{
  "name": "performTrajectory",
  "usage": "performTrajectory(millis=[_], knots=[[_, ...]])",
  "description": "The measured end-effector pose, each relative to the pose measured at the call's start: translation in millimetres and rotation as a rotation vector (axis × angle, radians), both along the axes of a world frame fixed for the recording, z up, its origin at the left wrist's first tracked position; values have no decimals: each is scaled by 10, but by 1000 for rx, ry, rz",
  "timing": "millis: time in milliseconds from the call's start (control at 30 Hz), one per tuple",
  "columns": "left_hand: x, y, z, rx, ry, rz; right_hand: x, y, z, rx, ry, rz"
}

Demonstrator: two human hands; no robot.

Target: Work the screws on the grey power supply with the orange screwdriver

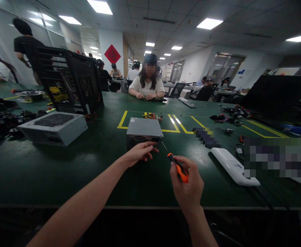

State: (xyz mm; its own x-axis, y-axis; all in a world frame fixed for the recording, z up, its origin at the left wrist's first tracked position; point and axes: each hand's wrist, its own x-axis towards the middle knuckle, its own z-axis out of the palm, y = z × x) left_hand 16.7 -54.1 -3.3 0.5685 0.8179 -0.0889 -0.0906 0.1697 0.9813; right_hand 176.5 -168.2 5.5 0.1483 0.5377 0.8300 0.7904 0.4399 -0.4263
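A grey computer power supply (144, 127) stands on the green table in front of me, its fan side facing me and its wires behind it. At its lower front, my left hand (140, 152) has its fingers apart and holds nothing; the fingertips are at the front face, though contact is hard to make out. Gripped in my right hand (190, 181) is a screwdriver (181, 172) with an orange and black handle. Its thin shaft points up and left, and the tip is close to the power supply's right front edge.
Left of me lie a second power supply (55, 125) and an upright black computer case (70, 79). A white device (234, 166), loose cables (224, 118) and a dark monitor (281, 96) occupy the right side. Across the table (101, 178) sits a person (147, 84).
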Motion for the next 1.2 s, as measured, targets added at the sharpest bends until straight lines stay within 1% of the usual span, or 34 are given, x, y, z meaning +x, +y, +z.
performTrajectory(millis=[233, 400, 600, 733, 833, 967, 1200], knots=[[12, -26, 20, 10, 3, -8, -18, 32, -16, 1, -20, 1], [5, -27, 13, 13, -3, -24, -26, 36, -35, 21, 3, 7], [4, -44, 12, -34, -100, -70, -39, -14, -53, 35, 21, 43], [14, -51, 24, -85, -149, -66, -49, -43, -81, 14, 70, 82], [20, -42, 25, -114, -169, -63, -50, -51, -92, 25, 72, 109], [23, -27, 20, -164, -224, -44, -53, -52, -97, 20, 75, 112], [23, -17, 22, -167, -253, -17, -65, -75, -100, 17, 90, 141]])
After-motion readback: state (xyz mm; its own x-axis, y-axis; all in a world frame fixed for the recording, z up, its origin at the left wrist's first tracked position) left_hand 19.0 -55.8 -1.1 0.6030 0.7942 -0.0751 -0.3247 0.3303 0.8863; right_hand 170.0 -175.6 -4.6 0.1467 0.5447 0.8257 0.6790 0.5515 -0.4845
